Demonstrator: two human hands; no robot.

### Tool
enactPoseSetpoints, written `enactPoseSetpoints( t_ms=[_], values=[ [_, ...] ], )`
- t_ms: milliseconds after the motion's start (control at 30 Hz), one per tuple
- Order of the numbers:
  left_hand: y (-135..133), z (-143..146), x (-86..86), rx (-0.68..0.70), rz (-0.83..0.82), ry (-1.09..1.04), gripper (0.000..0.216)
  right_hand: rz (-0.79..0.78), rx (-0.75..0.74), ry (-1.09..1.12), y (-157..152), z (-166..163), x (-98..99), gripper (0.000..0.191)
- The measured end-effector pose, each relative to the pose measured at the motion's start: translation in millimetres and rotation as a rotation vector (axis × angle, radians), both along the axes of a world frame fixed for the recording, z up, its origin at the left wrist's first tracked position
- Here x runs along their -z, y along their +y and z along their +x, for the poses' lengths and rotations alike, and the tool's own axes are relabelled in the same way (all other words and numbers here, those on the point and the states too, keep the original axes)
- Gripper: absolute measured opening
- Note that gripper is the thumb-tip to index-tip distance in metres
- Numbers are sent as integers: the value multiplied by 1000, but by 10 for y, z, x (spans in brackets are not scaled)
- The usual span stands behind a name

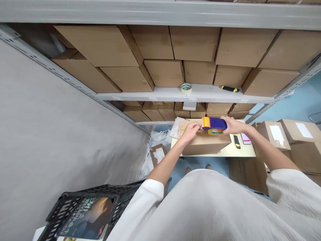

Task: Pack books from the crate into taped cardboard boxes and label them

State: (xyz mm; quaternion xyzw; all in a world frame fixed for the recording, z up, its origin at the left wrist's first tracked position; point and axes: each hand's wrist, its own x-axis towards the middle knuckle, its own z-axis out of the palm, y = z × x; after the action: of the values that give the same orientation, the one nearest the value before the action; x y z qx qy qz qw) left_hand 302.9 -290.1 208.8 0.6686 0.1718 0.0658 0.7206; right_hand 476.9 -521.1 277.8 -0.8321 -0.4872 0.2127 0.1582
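A blue and orange tape dispenser point(215, 124) with a yellow roll in it is gripped by my right hand point(232, 125), above a closed cardboard box point(204, 145). My left hand point(192, 131) is closed in a pinch at the dispenser's orange front edge, at the end of the packing tape; the clear strip itself is hard to make out. Both hands are over the box top, and the box stands on a pale yellow table point(245, 152). Right of the box lie a black and yellow utility knife point(237, 142) and a phone point(245, 138).
Cardboard boxes point(195, 43) fill the metal shelving ahead. A tape roll point(186, 88) and another utility knife point(229, 89) lie on its shelf. More boxes point(298, 134) are stacked at right. A black crate point(117, 197) is at lower left, near a grey wall point(62, 134).
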Motion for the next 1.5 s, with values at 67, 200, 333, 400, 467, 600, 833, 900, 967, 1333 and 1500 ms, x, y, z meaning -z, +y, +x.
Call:
enactPoseSetpoints(
  t_ms=[67,200,333,400,467,600,833,900,967,1333,1500],
  values=[
    [37,7,-11,10,67,-15,17,-3,2,-26,13,-11,-20,45],
    [125,-25,-34,23,182,-27,18,-17,-11,55,65,-46,-66,46],
    [196,-101,-29,0,277,-19,17,2,-56,82,132,-76,-111,46],
    [224,-136,-19,-10,289,-21,17,3,-80,61,164,-88,-134,46],
    [256,-167,-14,-31,279,-29,19,-9,-96,49,192,-98,-153,46],
    [358,-253,-25,-80,273,-46,19,-44,-110,12,249,-117,-167,46],
    [687,-513,-8,-159,320,-23,17,-67,-176,-103,407,-206,-203,47],
    [831,-614,38,-218,311,-36,17,-67,-185,-116,459,-225,-231,47],
    [977,-732,107,-290,282,-37,17,-79,-187,-119,507,-229,-264,47],
    [1042,-1014,548,-378,-59,-15,18,-154,-152,-118,663,-239,-430,40],
    [976,-1045,579,-332,-249,19,19,-183,-134,-131,650,-289,-414,39]
  ],
)
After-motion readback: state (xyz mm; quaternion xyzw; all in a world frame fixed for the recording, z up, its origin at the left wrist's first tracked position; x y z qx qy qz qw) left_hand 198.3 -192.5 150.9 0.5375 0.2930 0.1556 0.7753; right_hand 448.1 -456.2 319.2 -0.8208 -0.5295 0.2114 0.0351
